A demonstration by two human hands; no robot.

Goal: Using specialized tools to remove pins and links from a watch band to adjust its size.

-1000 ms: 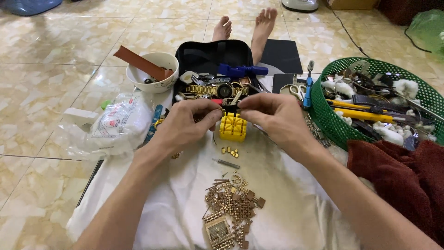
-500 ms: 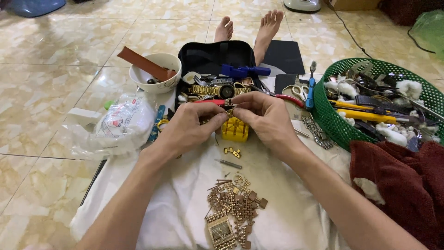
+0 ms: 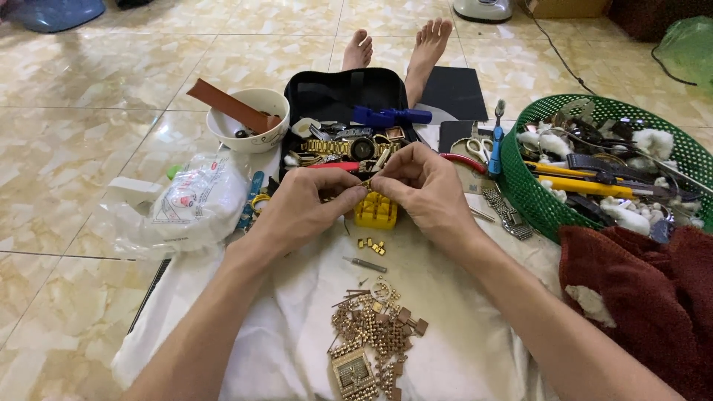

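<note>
Pinching a small gold watch-band piece [image 3: 366,183] between narrowed fingers, the left hand [image 3: 301,208] and right hand [image 3: 420,189] steady it just above the yellow block [image 3: 375,210] on the white cloth [image 3: 297,319], close for fine work.

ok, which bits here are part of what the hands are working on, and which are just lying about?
In use:
left hand
right hand
small gold piece pinched between both
yellow block under it
loose gold links
gold watch parts

Lying about:
green basket
white bowl
plastic bag
black case
red towel
</note>
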